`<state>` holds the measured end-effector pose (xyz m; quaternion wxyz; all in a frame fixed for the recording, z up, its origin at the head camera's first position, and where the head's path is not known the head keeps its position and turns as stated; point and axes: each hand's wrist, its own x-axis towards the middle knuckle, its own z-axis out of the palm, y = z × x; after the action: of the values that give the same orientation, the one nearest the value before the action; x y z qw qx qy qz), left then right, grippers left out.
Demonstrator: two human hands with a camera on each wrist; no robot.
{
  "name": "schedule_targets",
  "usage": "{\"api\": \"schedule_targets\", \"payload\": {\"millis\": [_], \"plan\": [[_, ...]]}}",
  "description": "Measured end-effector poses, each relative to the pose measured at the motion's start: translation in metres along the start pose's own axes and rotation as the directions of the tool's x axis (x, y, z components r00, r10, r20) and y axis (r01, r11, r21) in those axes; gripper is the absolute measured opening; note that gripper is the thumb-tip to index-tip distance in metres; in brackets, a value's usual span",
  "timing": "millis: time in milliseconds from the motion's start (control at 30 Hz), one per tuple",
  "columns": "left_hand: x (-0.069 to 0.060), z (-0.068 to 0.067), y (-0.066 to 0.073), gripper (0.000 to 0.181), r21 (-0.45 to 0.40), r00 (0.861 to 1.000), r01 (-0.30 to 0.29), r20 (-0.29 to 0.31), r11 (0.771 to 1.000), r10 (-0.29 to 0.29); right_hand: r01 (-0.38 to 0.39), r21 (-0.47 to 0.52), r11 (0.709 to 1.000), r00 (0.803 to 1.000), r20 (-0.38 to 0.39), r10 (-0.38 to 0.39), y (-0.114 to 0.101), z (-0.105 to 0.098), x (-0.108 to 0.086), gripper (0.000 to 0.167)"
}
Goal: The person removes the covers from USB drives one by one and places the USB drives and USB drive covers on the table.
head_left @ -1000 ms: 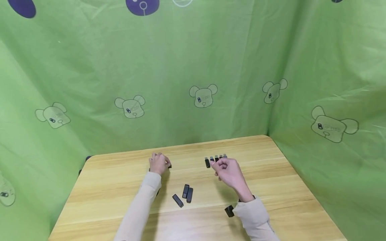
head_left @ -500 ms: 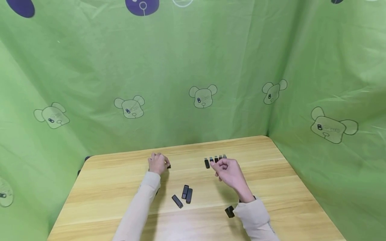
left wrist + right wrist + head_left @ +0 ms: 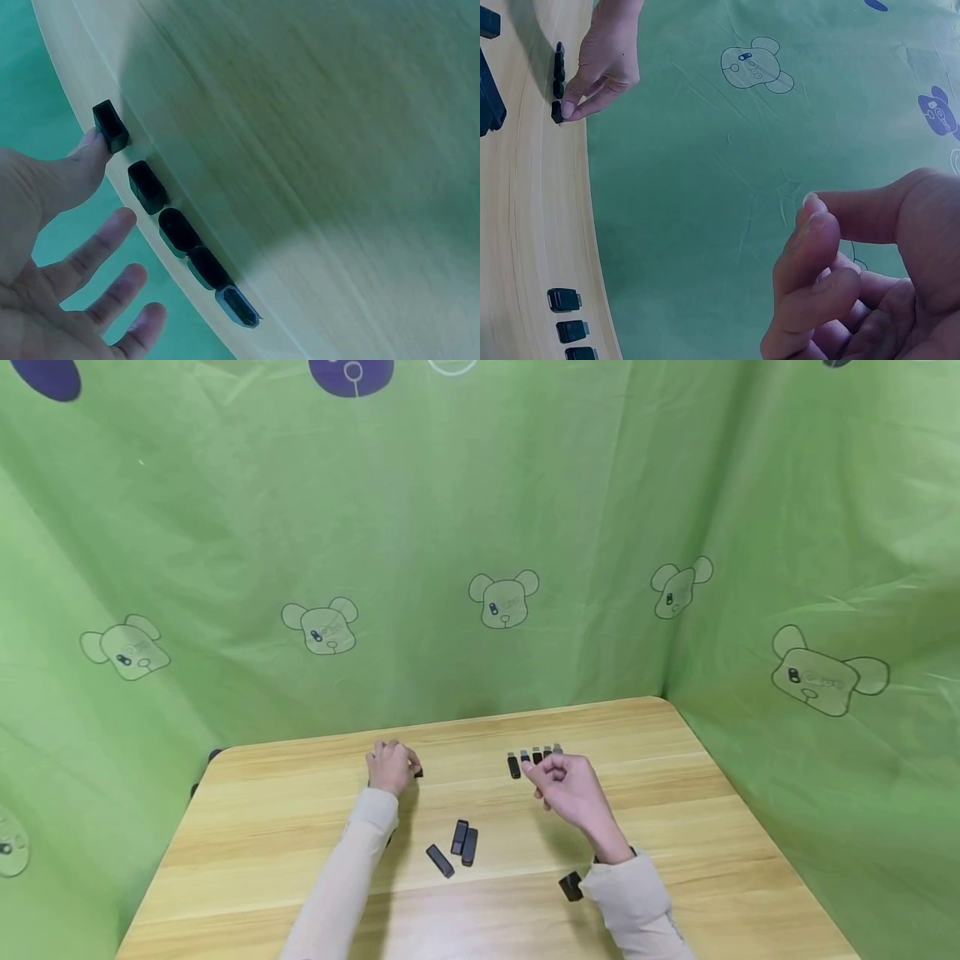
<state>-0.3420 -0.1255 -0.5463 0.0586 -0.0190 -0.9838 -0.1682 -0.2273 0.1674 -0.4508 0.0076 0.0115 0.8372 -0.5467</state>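
Note:
My left hand (image 3: 392,767) is low over the far left-centre of the table; its thumb and a finger pinch a small black piece (image 3: 111,126) at the end of a row of several dark pieces (image 3: 178,231). The other fingers are spread beside the row in the left wrist view. Held above the table on the right, my right hand (image 3: 570,789) has curled fingers, with thumb and forefinger tips meeting and nothing visible between them. Just beyond it, several dark USB sticks (image 3: 513,766) lie in a row, their metal plugs toward the far edge, some partly hidden by the hand.
Three dark oblong pieces lie mid-table (image 3: 440,861), two of them side by side. A dark block (image 3: 571,886) is beside my right sleeve. Green curtains (image 3: 420,527) with bear-head prints hang behind and at both sides of the wooden table (image 3: 262,827).
The head view has shifted very slightly. Neither hand has visibly moved against the table, and the pieces lie as before.

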Motion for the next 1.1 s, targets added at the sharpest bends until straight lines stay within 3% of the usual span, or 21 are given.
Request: {"api": "schedule_targets", "payload": {"millis": [300,500,633,767,900,1100], "plan": [[0.003,-0.004,-0.002,0.009,-0.035,0.999,0.019,-0.029,0.999,-0.020,-0.004,-0.012,1.000,1.000,-0.004,0.004,-0.003,-0.002,-0.001,0.026],[0.009,-0.024,-0.008,0.030,-0.133,0.982,0.089,-0.154,0.987,-0.109,0.003,-0.008,1.000,1.000,-0.012,-0.003,-0.005,-0.003,-0.002,0.026],[0.008,-0.041,-0.007,0.037,-0.152,0.981,0.094,-0.152,0.984,-0.117,-0.004,-0.012,1.000,1.000,-0.015,0.004,-0.005,-0.005,-0.003,0.026],[0.000,-0.059,-0.002,0.041,-0.233,0.977,0.085,-0.171,0.969,-0.127,-0.003,-0.020,1.000,1.000,-0.020,0.003,-0.006,-0.006,-0.004,0.026],[-0.013,-0.077,0.002,0.042,-0.328,0.963,0.064,-0.226,0.942,-0.144,0.019,-0.009,1.000,0.999,-0.035,-0.019,-0.009,-0.007,-0.005,0.026],[-0.048,-0.096,0.004,0.039,-0.430,0.932,0.006,-0.324,0.903,-0.161,0.034,-0.018,0.999,0.999,-0.039,-0.035,-0.015,-0.006,-0.007,0.024]]}}
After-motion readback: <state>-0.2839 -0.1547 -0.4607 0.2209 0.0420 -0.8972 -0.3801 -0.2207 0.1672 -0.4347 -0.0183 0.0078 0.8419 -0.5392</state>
